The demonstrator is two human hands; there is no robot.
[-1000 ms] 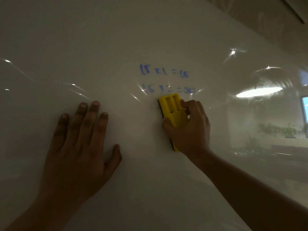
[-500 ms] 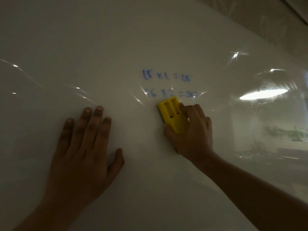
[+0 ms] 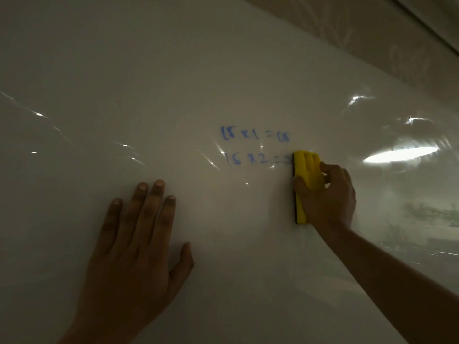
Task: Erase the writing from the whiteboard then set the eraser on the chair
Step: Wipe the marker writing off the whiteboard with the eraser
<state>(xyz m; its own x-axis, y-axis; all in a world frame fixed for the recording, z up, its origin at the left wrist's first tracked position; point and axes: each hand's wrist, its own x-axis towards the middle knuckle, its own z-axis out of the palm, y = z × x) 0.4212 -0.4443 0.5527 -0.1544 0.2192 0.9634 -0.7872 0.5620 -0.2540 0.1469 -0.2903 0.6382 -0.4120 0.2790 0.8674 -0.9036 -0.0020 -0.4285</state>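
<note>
A glossy whiteboard [image 3: 173, 70] fills the view. Two lines of blue writing [image 3: 253, 137] sit near its middle. My right hand [image 3: 327, 199] grips a yellow eraser [image 3: 306, 167] with a black felt edge, held upright and pressed on the board. The eraser's top covers the right end of the lower line. My left hand [image 3: 139, 244] lies flat on the board with fingers spread, below and left of the writing. No chair is in view.
A bright ceiling-light reflection [image 3: 400, 155] and reflected plants [image 3: 432, 214] show on the board's right side. A dim wall and trim [image 3: 397, 33] run along the top right beyond the board's edge.
My right hand has carried the eraser rightward and up from below the lower line to that line's right end, turning it upright. The left hand stays flat on the board.
</note>
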